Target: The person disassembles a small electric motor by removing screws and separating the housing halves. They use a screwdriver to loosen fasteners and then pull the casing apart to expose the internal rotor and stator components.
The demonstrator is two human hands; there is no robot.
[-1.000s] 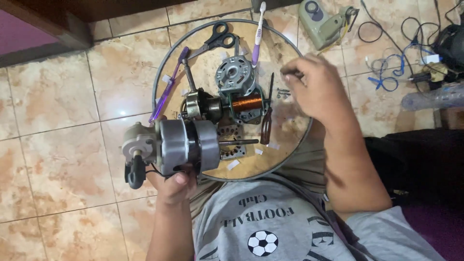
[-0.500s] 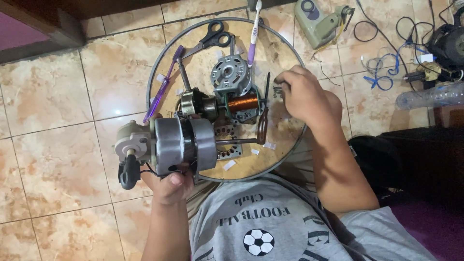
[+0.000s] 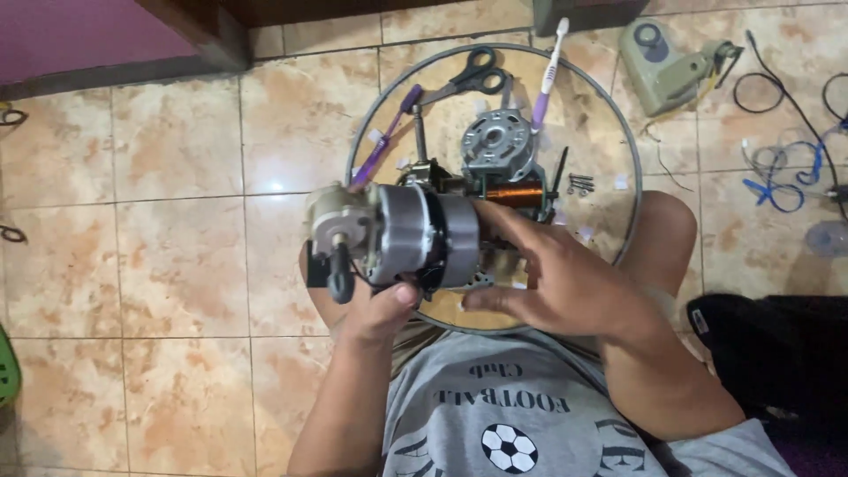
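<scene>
Gripping a smooth grey cylindrical motor [image 3: 415, 234], left hand [image 3: 375, 309] below, right hand [image 3: 552, 278] beside.

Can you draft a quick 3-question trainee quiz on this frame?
1. True or false: the grey cylindrical fan motor housing is lifted off the floor, gripped from below by the left hand.
2. Multiple choice: what lies at the top of the round wire fan guard ring?
A. a hammer
B. black-handled scissors
C. a paint tin
3. Fill in: the right hand touches the motor housing on the side facing the copper-wound ____.

Key:
1. True
2. B
3. Coil: the copper-wound coil sits behind the fingers, beside the silver round motor end cap. A purple-and-white toothbrush lies nearby.
</scene>
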